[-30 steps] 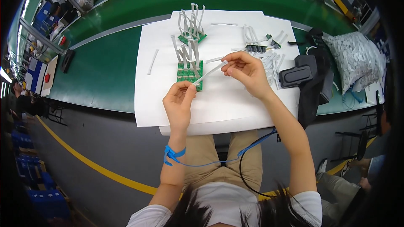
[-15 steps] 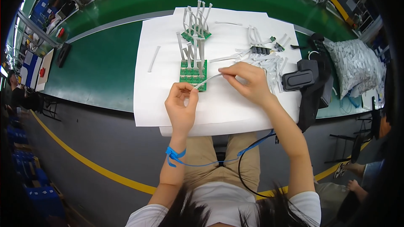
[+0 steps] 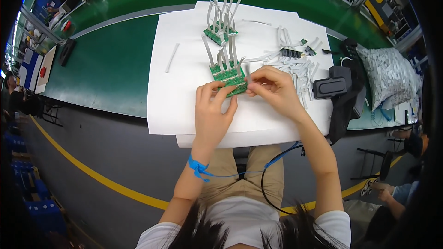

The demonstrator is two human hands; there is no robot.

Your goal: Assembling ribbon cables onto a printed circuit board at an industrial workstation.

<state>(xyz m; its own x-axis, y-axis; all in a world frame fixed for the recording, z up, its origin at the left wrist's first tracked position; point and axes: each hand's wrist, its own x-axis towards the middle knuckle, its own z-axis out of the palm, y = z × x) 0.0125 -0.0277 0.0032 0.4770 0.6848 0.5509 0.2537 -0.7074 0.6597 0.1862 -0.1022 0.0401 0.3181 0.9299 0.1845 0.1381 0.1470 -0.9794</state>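
Observation:
A green circuit board point(image 3: 221, 70) with several flat grey ribbon cables standing up from it lies tilted on the white sheet. My left hand point(image 3: 213, 108) grips its near left edge, fingers on top and thumb at the near side. At the board's near right corner, my right hand point(image 3: 275, 88) pinches a flat ribbon cable point(image 3: 248, 71), which points upward; its lower end is hidden by the fingertips. Just beyond is a second green board point(image 3: 213, 34), also bearing upright ribbon cables.
A white sheet point(image 3: 170, 106) covers the green bench point(image 3: 110, 64). Loose ribbon cables point(image 3: 297, 71) and black connectors point(image 3: 290, 53) lie at the right. Beside them are a black device point(image 3: 330, 86) with a strap and a bag of white strips point(image 3: 390, 74). A single cable point(image 3: 172, 57) lies left.
My left hand has left the cable's end and taken hold of the board, which is now turned askew. My right hand has brought the cable to the board's right side, upright.

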